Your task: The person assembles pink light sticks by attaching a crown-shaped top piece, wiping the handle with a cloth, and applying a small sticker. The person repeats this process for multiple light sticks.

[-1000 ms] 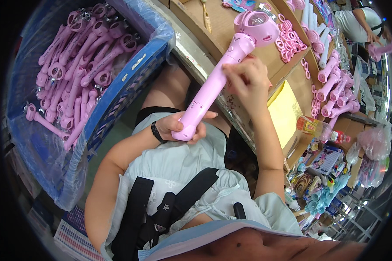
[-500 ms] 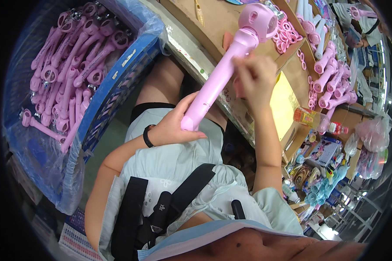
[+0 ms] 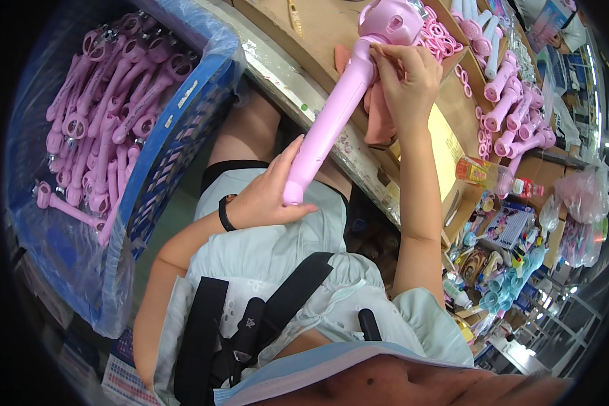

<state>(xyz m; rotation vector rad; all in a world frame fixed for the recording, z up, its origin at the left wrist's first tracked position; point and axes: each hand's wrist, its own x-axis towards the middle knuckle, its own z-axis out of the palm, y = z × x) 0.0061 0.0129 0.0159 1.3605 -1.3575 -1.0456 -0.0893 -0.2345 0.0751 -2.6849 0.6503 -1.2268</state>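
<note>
A pink toy wand (image 3: 331,111) slants up from my lap, its round head with window-like openings at the far end over the bench edge. My left hand (image 3: 271,193) is closed round the butt of its handle. At the neck just below the head, the thumb and fingers of my right hand (image 3: 407,81) are pinched together against the wand. Whatever small thing may be between those fingertips is hidden. Behind the handle, beside my right wrist, lies an orange cloth-like piece (image 3: 379,115).
On my left stands a blue basket (image 3: 176,108) lined with clear plastic, full of pink wands (image 3: 108,101). The cardboard-covered bench (image 3: 345,27) holds pink rings (image 3: 440,37), a yellow sheet (image 3: 443,145) and more wands (image 3: 504,95). A bottle (image 3: 480,174) lies at right.
My right hand has gone from a blur beside the handle up to the wand's neck and now touches it. The wand's head has shifted slightly left and farther away. My left hand keeps its hold.
</note>
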